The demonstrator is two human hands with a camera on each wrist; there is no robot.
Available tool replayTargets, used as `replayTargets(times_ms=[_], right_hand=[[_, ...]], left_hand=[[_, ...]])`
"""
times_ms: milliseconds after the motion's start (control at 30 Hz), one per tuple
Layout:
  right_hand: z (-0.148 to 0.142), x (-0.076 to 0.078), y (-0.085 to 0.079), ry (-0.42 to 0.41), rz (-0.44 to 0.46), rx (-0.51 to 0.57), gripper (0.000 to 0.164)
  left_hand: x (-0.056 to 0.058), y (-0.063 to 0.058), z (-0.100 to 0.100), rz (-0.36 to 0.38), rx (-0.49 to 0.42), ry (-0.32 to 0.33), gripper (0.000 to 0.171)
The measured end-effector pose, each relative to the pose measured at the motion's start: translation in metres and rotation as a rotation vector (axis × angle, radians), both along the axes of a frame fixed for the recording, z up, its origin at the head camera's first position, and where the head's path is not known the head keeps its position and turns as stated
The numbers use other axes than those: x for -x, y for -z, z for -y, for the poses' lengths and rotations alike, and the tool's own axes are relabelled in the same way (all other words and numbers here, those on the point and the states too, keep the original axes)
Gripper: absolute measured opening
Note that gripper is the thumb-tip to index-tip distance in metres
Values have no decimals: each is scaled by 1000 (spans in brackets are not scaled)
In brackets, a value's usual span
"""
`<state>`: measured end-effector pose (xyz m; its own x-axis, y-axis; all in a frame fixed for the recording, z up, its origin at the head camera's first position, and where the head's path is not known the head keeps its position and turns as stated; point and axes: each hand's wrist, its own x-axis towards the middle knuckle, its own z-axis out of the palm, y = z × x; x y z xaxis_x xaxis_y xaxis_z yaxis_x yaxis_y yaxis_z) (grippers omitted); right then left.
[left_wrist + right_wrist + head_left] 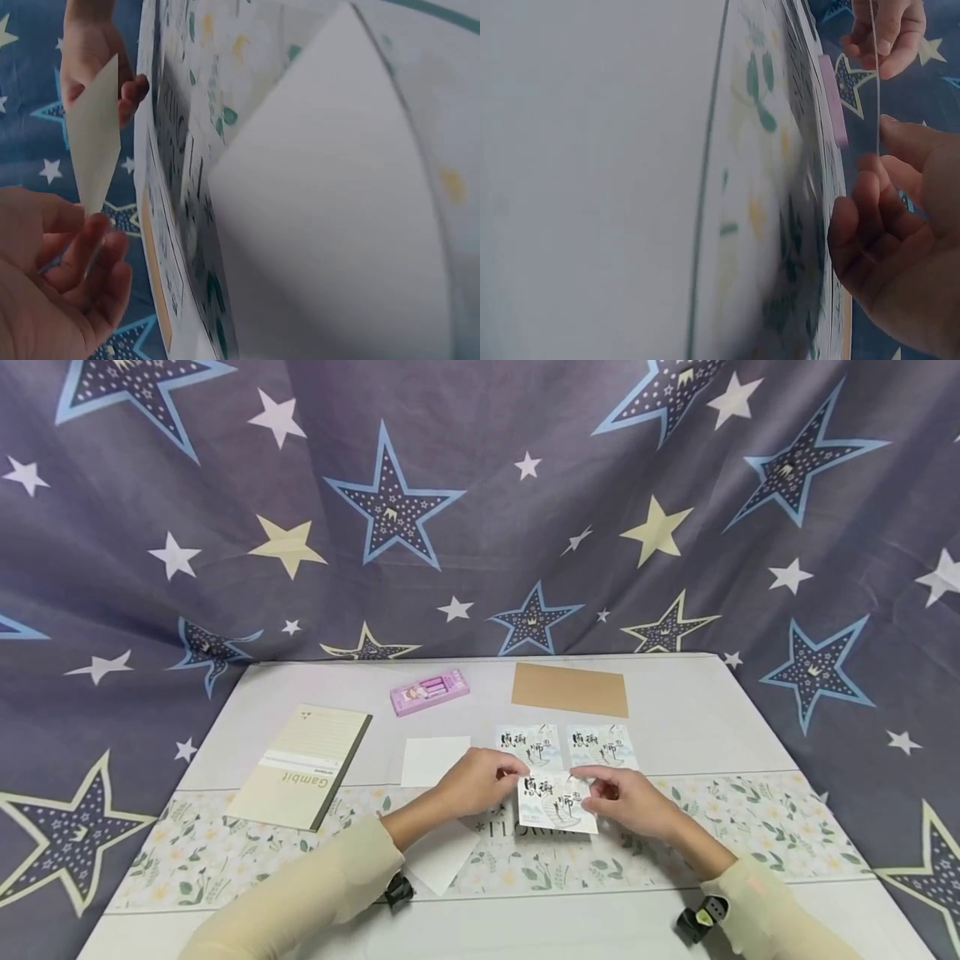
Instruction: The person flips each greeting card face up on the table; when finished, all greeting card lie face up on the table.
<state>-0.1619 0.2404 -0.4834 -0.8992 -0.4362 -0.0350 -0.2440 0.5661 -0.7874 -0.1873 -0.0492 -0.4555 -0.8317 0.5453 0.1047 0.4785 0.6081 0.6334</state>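
Observation:
Held up in front of me is a small printed card with black brush-style characters and a pale landscape. My left hand pinches its upper left corner between thumb and fingers. At the right edge, my right hand pinches it too. In the left wrist view the card's plain back faces the camera; the right wrist view shows the card edge-on, off the table. Two cards with the same print, a left one and a right one, lie just behind it.
Blank white paper lies left of the cards, and another white piece sits under my left forearm. Farther left is a cream notebook. A purple pen box and a brown envelope-like sheet lie toward the back, before a star-patterned curtain.

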Motion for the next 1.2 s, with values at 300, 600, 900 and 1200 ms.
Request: replayTargets(times_ms=[300,600,900,1200], right_hand=[[-28,-5,2,50,-105,-135,48],[-49,-4,0,67,-117,-219,46],[-64,-5,3,34,-108,-253,45],[-75,-3,0,16,-73,-326,45]], left_hand=[[-3,2,-33,-35,267,130,44],[-5,9,-59,-86,379,164,52],[-3,19,-77,-101,399,173,50],[-3,16,-94,-94,465,189,51]])
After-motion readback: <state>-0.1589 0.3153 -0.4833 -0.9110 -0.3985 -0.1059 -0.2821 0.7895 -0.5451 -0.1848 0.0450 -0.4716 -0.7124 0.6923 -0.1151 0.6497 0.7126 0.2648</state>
